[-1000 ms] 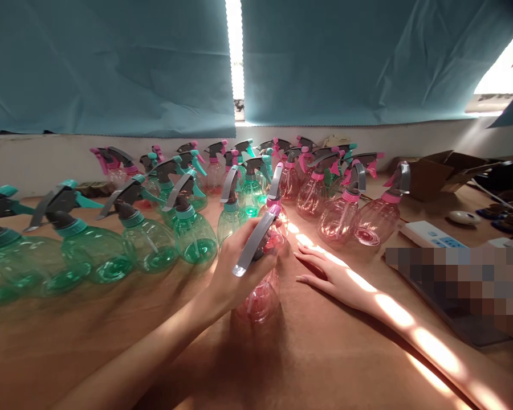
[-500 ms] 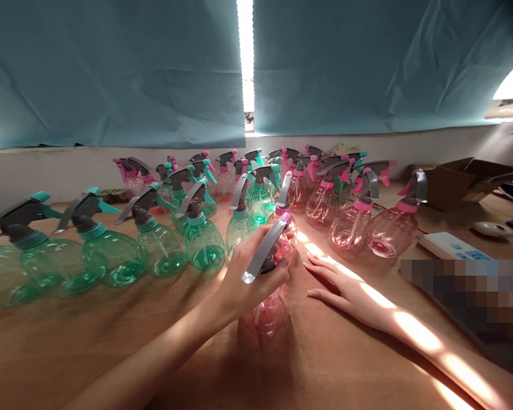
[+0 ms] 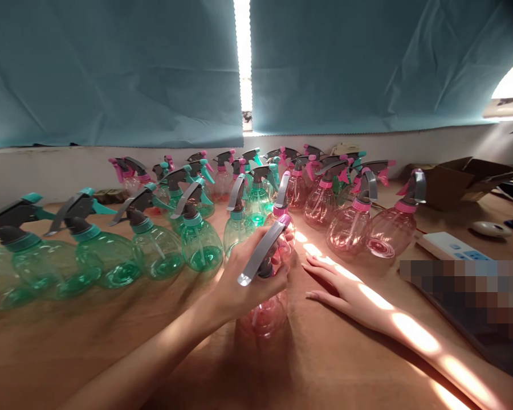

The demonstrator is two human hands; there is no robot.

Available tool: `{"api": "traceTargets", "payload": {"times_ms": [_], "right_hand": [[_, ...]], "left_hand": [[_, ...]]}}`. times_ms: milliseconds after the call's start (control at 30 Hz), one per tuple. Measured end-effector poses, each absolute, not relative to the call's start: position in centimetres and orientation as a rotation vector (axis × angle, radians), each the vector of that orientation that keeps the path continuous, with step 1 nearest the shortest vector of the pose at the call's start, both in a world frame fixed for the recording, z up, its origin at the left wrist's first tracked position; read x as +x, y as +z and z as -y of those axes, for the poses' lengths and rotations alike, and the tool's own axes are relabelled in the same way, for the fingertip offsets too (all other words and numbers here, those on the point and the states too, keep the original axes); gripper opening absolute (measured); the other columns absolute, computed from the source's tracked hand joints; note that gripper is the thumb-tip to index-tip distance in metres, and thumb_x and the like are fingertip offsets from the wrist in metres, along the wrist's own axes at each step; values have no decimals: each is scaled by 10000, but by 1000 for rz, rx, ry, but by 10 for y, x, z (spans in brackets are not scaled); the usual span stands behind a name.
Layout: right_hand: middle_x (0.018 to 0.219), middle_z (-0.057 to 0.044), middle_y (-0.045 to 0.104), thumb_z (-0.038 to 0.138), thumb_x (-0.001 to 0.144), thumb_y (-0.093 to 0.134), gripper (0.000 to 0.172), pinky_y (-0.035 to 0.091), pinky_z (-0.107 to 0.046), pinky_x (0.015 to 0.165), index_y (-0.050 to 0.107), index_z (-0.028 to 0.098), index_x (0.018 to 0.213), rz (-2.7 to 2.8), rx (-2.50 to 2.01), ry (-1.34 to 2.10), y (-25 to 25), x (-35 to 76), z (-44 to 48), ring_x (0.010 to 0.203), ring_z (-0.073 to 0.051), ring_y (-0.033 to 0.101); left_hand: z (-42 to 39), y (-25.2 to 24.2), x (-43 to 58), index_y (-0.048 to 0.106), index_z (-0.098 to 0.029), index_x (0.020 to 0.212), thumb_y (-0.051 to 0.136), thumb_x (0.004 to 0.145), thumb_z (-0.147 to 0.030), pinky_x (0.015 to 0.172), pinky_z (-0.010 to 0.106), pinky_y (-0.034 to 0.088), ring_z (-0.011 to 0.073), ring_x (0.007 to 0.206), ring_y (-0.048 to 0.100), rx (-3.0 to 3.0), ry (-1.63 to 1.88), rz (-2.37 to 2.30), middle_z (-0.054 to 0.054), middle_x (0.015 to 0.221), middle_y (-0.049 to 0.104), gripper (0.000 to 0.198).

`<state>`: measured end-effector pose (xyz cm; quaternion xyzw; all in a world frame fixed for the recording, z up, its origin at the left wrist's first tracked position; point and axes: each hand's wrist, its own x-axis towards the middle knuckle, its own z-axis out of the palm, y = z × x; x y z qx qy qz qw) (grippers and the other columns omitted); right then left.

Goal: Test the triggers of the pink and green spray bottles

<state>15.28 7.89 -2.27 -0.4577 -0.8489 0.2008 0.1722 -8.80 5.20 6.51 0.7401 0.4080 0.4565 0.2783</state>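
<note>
Wrapped round the neck and trigger head of a clear pink spray bottle (image 3: 264, 316) is my left hand (image 3: 241, 270). That bottle stands on the table close in front of me, its grey lever pointing back at me. Just behind it is another pink spray bottle (image 3: 280, 212), partly hidden by my fingers. My right hand (image 3: 340, 282) lies flat on the table to the right, fingers spread, holding nothing. A green spray bottle (image 3: 202, 245) stands left of my left hand, and a pink spray bottle (image 3: 349, 228) is beyond my right fingertips.
Several green spray bottles (image 3: 111, 259) line the left side, and mixed pink and green ones crowd the back. On the right are an open cardboard box (image 3: 451, 182), a computer mouse (image 3: 490, 229) and a white power strip (image 3: 448, 245). Blue curtains (image 3: 111, 74) hang behind.
Hardly anything differs. The view has shifted slightly, so the bottles appear a little further left; my left hand keeps its hold and my right hand stays flat.
</note>
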Motion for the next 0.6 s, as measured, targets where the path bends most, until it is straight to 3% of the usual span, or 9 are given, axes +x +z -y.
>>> {"api": "traceTargets", "payload": {"times_ms": [233, 400, 600], "right_hand": [[1536, -94, 355, 606, 877, 508, 654, 258, -526, 1170, 493, 214, 1400, 2391, -1285, 580, -21, 154, -78, 1432, -310, 288], [1549, -90, 331, 612, 882, 494, 672, 257, -514, 1174, 474, 201, 1413, 2419, -1294, 572, -21, 155, -78, 1442, -304, 264], [1526, -80, 383, 590, 877, 525, 641, 285, -520, 1163, 487, 227, 1404, 2373, -1256, 577, -26, 156, -78, 1428, -307, 301]], "left_hand": [[-52, 62, -92, 539, -233, 1043, 600, 771, -129, 487, 204, 337, 83, 528, 362, 2004, 1178, -1076, -66, 678, 457, 298], [-51, 65, -93, 527, -210, 912, 570, 763, -163, 518, 217, 359, 95, 558, 397, 2040, 1169, -1127, -48, 705, 457, 162], [-51, 72, -92, 487, -216, 876, 536, 717, -128, 495, 222, 328, 85, 517, 351, 2087, 1172, -1089, -57, 699, 472, 188]]}}
